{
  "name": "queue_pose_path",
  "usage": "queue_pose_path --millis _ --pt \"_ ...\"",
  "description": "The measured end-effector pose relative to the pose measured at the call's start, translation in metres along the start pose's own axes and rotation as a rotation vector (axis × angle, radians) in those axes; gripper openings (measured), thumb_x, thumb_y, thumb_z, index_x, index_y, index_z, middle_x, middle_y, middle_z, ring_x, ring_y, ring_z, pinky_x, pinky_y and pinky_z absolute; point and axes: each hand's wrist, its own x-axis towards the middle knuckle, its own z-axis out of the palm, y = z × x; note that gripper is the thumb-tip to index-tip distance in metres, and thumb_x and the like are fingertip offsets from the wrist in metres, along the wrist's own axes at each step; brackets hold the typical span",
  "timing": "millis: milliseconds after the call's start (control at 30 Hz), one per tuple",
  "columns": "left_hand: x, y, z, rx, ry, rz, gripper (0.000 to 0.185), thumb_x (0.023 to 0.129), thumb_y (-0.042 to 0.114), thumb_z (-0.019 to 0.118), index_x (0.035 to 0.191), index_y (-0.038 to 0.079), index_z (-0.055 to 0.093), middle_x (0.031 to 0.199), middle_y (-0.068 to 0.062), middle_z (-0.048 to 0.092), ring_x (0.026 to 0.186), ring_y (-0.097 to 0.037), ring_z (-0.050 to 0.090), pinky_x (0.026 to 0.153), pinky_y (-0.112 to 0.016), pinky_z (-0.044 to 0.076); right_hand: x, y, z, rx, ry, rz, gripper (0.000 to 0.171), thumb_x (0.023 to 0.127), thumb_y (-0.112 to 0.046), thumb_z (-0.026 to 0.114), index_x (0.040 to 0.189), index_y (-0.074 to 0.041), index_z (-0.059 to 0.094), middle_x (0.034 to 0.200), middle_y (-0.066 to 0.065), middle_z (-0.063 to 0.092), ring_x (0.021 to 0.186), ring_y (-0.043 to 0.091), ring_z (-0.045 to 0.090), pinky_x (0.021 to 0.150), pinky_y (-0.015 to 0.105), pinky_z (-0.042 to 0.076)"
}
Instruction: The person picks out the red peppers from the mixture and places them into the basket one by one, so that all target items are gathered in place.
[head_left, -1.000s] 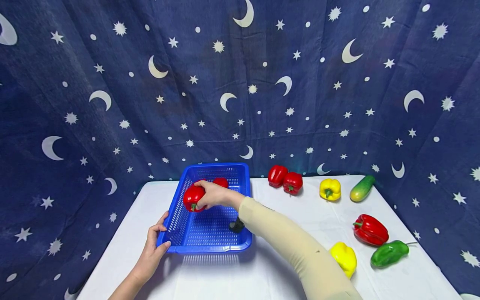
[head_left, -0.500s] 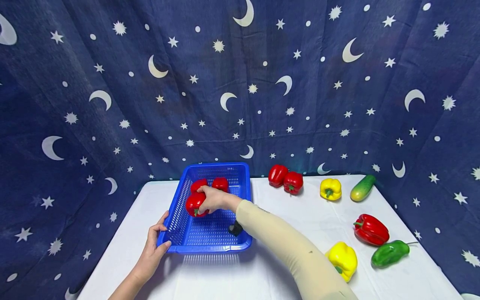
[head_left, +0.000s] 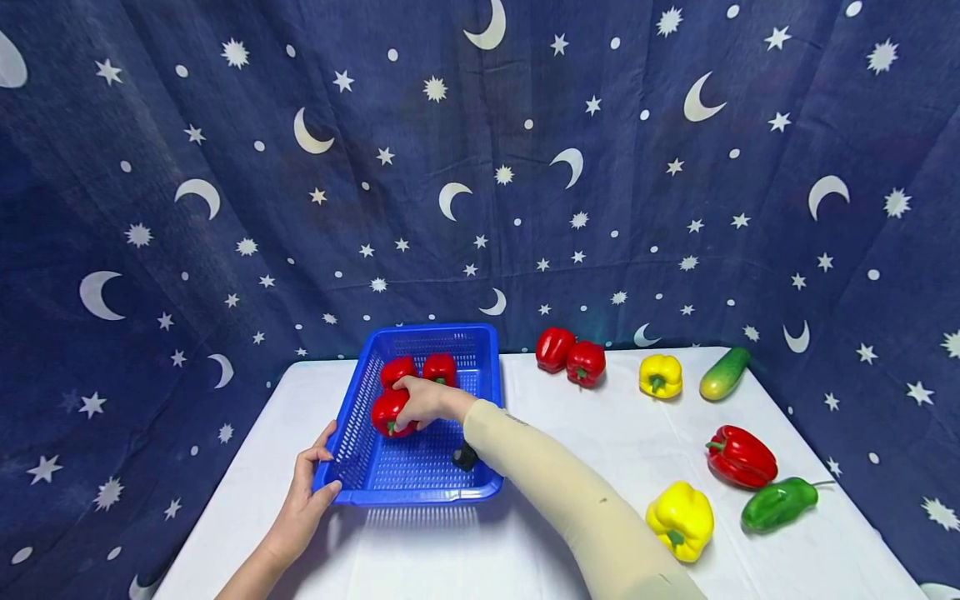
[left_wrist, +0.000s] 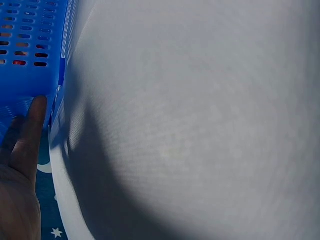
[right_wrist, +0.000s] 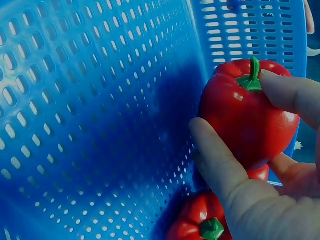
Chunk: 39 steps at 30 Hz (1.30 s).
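Backdrop: dark blue cloth (head_left: 600,167) printed with white moons and stars, hung behind a white table (head_left: 525,542).
Basket: blue perforated plastic basket (head_left: 420,487) at 9 o'clock of table centre.
Left hand: left hand (head_left: 307,492) grips the basket's near-left corner, thumb over the rim, fingers along the outer wall.
Right hand: right hand (head_left: 423,400) reaches into the basket, thumb and fingers curled round a red bell pepper (head_left: 390,412).
Held pepper: low inside the basket near its left wall; contact with the floor cannot be told.
Basket contents: 2 further red peppers (head_left: 418,368) at 12 o'clock of the held one.
Table, loose: 2 red peppers (head_left: 570,357), 2 yellow peppers (head_left: 660,375), cucumber (head_left: 723,375), red pepper (head_left: 741,457), green pepper (head_left: 778,504).
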Motion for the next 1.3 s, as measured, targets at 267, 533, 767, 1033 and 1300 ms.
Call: queue_pose_path --millis 267,533,767,1033,1300 --pt "0.001 -0.001 0.001 -0.012 -0.007 0.000 0.034 0.090 -0.003 0.044 0.117 -0.003 0.022 0.155 -0.005 0.008 0.136 -0.007 0.016 0.097 -0.012 0.027 0.002 0.001 0.004 0.033 -0.017 0.007 0.077 0.070 -0.007 0.079 0.136 -0.015 0.040 0.122 0.008 0.046 0.095 0.024 0.053 0.075 0.037 0.052" --pt "0.002 0.001 0.000 -0.011 0.000 0.015 0.035 0.089 -0.005 0.045 0.117 -0.004 0.022 0.154 -0.009 0.008 0.136 -0.008 0.016 0.097 -0.012 0.028 0.004 0.004 0.009 0.062 -0.010 0.002 0.074 0.070 -0.001 0.077 0.135 -0.011 0.042 0.115 0.007 0.050 0.077 0.025 0.060 0.076 0.039 0.052" --pt "0.002 0.003 0.000 -0.008 -0.001 0.007 0.036 0.090 -0.004 0.045 0.117 -0.003 0.022 0.154 -0.009 0.008 0.137 -0.012 0.015 0.096 -0.013 0.028 0.003 0.003 0.012 0.012 0.030 -0.022 0.075 0.069 -0.003 0.079 0.133 -0.009 0.042 0.117 0.008 0.051 0.075 0.025 0.063 0.072 0.035 0.053" --pt "0.000 0.000 0.001 0.016 0.008 -0.029 0.034 0.091 0.000 0.045 0.117 -0.002 0.022 0.155 -0.004 0.008 0.138 -0.009 0.013 0.097 -0.011 0.025 0.004 0.004 0.013 -0.211 0.125 -0.037 0.071 0.068 -0.019 0.083 0.127 -0.011 0.045 0.106 0.004 0.057 0.072 0.016 0.062 0.063 0.022 0.050" --pt "0.000 0.000 0.002 0.002 0.006 -0.013 0.034 0.091 -0.001 0.045 0.117 -0.003 0.023 0.155 -0.006 0.008 0.137 -0.008 0.014 0.097 -0.011 0.026 0.001 0.005 0.015 -0.161 0.113 -0.026 0.076 0.068 -0.020 0.082 0.132 -0.011 0.042 0.112 0.005 0.056 0.075 0.014 0.061 0.065 0.023 0.051"
